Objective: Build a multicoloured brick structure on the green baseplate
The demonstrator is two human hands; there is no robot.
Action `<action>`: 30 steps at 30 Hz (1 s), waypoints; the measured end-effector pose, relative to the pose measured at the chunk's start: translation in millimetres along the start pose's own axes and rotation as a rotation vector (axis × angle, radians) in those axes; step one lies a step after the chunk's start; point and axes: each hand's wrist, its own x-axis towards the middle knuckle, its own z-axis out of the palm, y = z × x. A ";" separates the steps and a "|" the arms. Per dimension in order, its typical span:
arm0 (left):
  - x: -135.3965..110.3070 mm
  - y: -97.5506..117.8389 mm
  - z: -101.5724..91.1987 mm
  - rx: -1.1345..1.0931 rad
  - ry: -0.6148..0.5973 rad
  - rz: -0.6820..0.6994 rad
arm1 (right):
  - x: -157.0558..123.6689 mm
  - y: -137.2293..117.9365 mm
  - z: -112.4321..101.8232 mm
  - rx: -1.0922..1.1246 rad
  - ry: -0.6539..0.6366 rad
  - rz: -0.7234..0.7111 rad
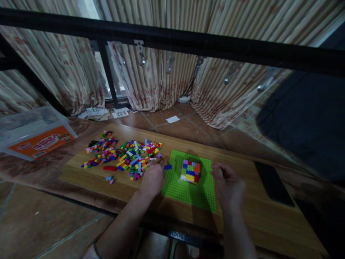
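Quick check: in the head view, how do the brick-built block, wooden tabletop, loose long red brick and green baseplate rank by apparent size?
1. Wooden tabletop
2. Green baseplate
3. Brick-built block
4. Long red brick

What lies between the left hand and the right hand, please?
Between them, the head view shows a green board bearing a block of coloured bricks, plus a blue brick by the left hand.

striped curtains (167,82): hanging beyond the table (266,219) | black rail (172,30): across their front, metal hooks (142,62) below it | clear box (29,120): far left, orange label (44,142), on brown cloth (37,178) | white sheet (173,119): on tiled floor (201,135) | black slab (273,183): flat on the table's right end | large dark shape (304,122): right side, unclear
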 end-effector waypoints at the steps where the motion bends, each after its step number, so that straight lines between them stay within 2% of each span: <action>1: -0.2 -0.7 -3.5 -0.025 0.018 -0.004 | -0.4 -1.0 -0.6 -0.012 -0.004 -0.001; 6: -1.0 7.5 -10.2 -0.248 0.065 0.066 | -1.9 -2.8 1.1 0.109 -0.085 0.068; 10: -4.3 26.0 3.8 -0.354 0.032 0.130 | -8.6 -7.1 8.8 0.226 -0.324 0.118; 13: -6.4 33.7 12.4 -0.336 0.000 0.155 | -16.5 -10.1 15.8 0.231 -0.469 0.077; 16: -6.8 35.0 13.9 -0.301 -0.008 0.173 | -22.3 -9.8 21.3 0.205 -0.534 0.012; 20: -6.4 35.2 12.9 -0.311 -0.017 0.181 | -24.4 -8.4 23.9 0.105 -0.576 -0.086; 25: -6.7 36.3 13.7 -0.365 -0.011 0.143 | -23.1 -9.6 22.5 -0.063 -0.547 -0.209; 30: -6.2 33.7 11.9 -0.383 0.041 0.068 | -11.7 0.3 10.5 -0.106 -0.490 -0.182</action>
